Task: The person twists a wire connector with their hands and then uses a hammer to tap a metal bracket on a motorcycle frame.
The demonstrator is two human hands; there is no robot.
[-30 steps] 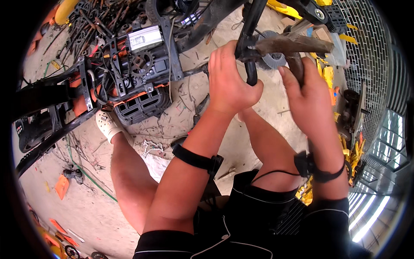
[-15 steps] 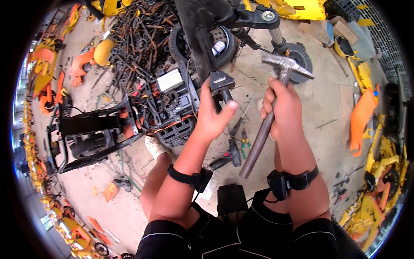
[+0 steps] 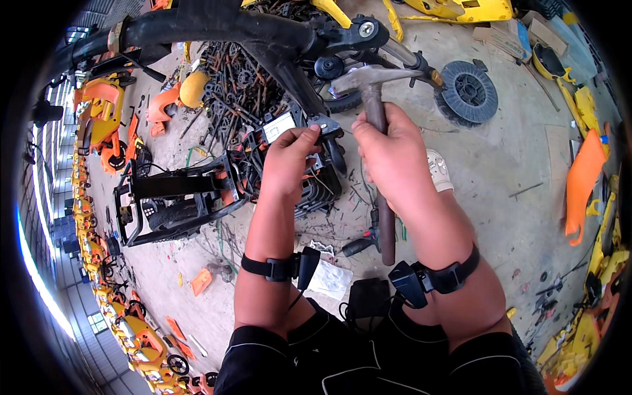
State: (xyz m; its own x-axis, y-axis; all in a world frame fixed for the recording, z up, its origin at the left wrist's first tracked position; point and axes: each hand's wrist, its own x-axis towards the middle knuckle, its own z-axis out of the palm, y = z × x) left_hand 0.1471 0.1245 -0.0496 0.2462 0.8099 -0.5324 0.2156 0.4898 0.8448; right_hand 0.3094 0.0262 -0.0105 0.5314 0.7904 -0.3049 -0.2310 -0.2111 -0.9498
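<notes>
A black metal scooter frame [image 3: 217,29] spans the upper left, with an arm running down to a flat black bracket [image 3: 326,125]. My left hand [image 3: 288,158] is closed at that bracket, thumb on its edge; its other fingers are partly hidden. In my right hand [image 3: 394,155] is a hammer, gripped close below the head. Its worn metal hammer head [image 3: 376,77] is up in front of the frame's clamp end [image 3: 367,29], and its dark handle [image 3: 386,230] hangs down below my fist.
Rusty metal parts [image 3: 230,85] lie heaped behind the frame. A black chassis [image 3: 178,184] sits at left, a grey ribbed wheel [image 3: 469,92] at right. On the floor are a power drill [image 3: 361,243], a plastic bag [image 3: 329,280] and an orange panel [image 3: 582,187]. Yellow scooters [image 3: 141,339] line the left.
My left hand's spread fingers have closed at the bracket. The hammer has moved left and its handle is now nearly upright. The view has shifted, showing more of the frame.
</notes>
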